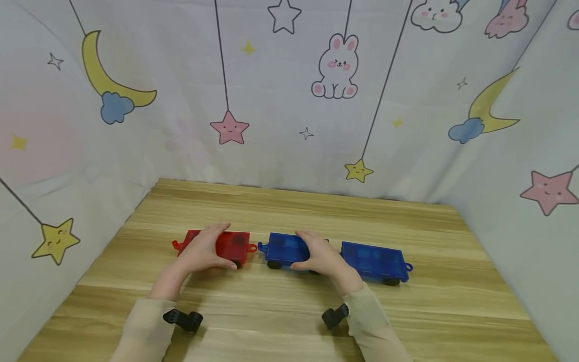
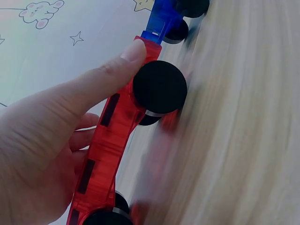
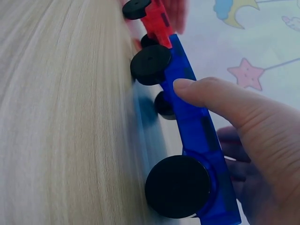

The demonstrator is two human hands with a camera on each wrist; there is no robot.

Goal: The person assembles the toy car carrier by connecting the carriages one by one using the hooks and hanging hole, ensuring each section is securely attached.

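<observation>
"What's farthest left?"

"A red toy car [image 1: 235,242] on the surface [image 1: 262,317], its red hook [image 1: 176,245] pointing left. The left hand [image 1: 203,251] grips it, thumb on the near side, fingers along the far side."

"And next to that?"

"A blue toy car [image 1: 286,245], mid-row. Its blue hook [image 1: 261,247] sits right by the red ring [image 1: 252,248] on the first car; whether they're linked, I can't tell."

"Is it held too?"

"Yes, the right hand [image 1: 321,255] grips it the same way, thumb near, fingers behind."

"And past that?"

"A second blue car [image 1: 373,259], just right of the hand and slightly angled, with a blue ring [image 1: 409,267] at its right end."
</observation>
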